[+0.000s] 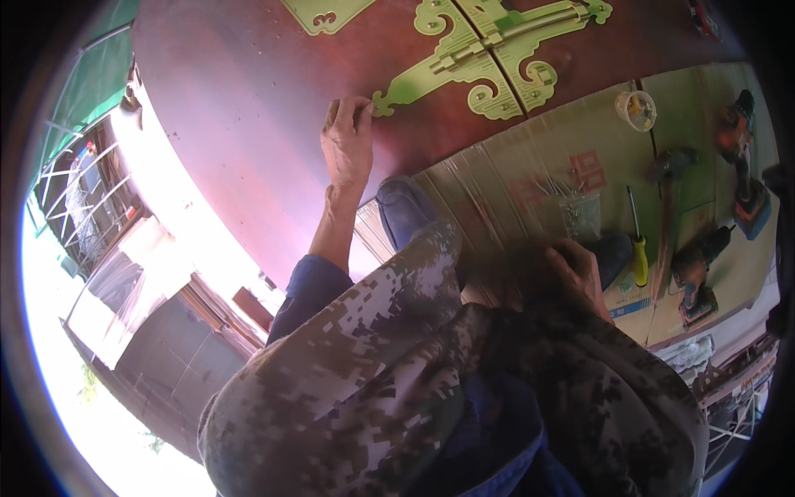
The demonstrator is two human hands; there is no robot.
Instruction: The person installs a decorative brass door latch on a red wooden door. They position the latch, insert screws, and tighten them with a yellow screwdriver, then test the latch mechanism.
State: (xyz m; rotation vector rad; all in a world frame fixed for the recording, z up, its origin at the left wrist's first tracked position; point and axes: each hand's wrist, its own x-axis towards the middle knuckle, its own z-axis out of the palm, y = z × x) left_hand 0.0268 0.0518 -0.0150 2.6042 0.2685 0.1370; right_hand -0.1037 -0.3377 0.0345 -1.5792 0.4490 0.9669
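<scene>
- Left hand (348, 141) gathers its fingertips at the left tip of the ornate gold-coloured metal fitting (421, 80), probably steadying it; pinching or pressing, I cannot tell.
- Right hand (577, 273) curls; its grip is hidden.
- The fitting, scrolled and shiny, spans the seam near the dark red panels' (273, 149) cardboard-side (530, 145) edge.

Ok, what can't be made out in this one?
All in the head view:
What the left hand pinches, if anything, at the tip of the hinge: hidden by its own fingers.
What the right hand holds, if anything: palm hidden by the hand itself, in shadow.
Upper part of the plate: cut off by the top edge.
Contents of the tub and bag: too small.
</scene>
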